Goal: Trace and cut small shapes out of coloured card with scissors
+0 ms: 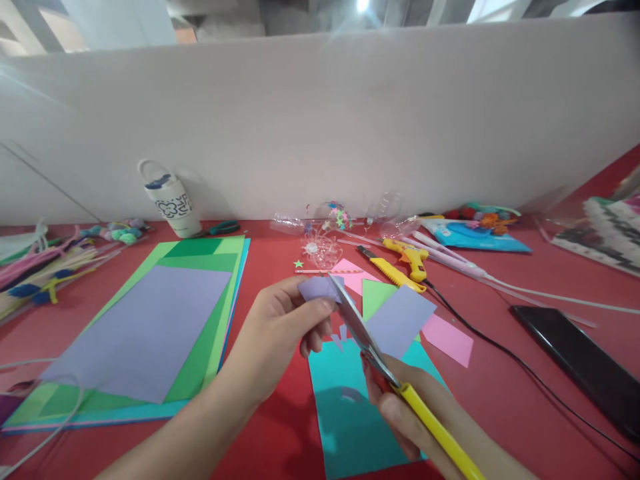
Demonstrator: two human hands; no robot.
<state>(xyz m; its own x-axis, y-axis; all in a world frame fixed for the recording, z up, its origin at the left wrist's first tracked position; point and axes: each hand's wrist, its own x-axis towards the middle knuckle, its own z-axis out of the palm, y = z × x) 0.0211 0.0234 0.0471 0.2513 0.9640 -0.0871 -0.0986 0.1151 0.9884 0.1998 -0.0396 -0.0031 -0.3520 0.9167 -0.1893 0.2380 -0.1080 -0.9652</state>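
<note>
Between the thumb and fingers of my left hand (287, 320) is a small piece of purple paper (317, 289). My right hand (405, 403) grips a pair of scissors (357, 327) with yellow handles, and the blades reach up to the right edge of that piece. Whether the blades are apart cannot be made out. Beneath my hands lies a teal sheet (370, 427) with small purple scraps (340, 337) on it. A larger purple sheet (401, 319) rests beyond the scissors, partly over a green piece (377, 297).
Stacked coloured sheets (150, 327) lie on the left, near a white tumbler (173, 203). At the back right are a yellow glue gun (407, 259), a yellow cutter (395, 272) and a blue packet (480, 237). A black phone (575, 360) and a cable (493, 340) lie right.
</note>
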